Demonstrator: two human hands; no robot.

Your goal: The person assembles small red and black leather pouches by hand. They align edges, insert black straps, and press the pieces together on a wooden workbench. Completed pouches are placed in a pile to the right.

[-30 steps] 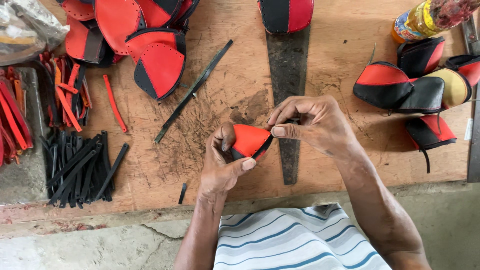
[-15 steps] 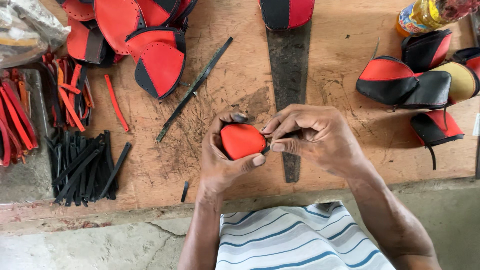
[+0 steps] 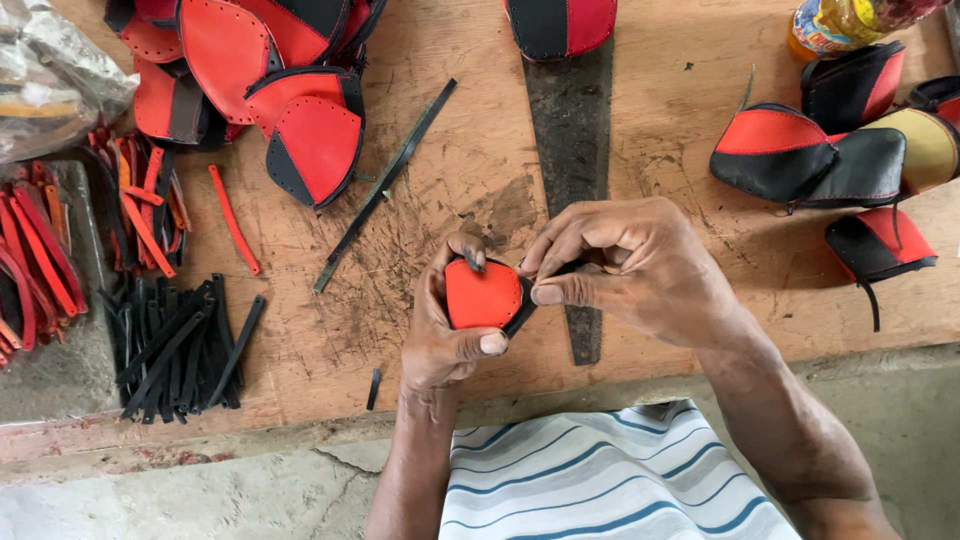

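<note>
Left hand [image 3: 440,330] cups a small red leather piece [image 3: 482,296], right hand [image 3: 630,265] pinching its edge, over the wooden bench [image 3: 650,160]

Bench [image 3: 660,150] bearing red-and-black leather pieces [image 3: 300,140], black strips [image 3: 175,350], red strips [image 3: 140,205], a saw blade [image 3: 572,150], a bottle [image 3: 850,20].
</note>
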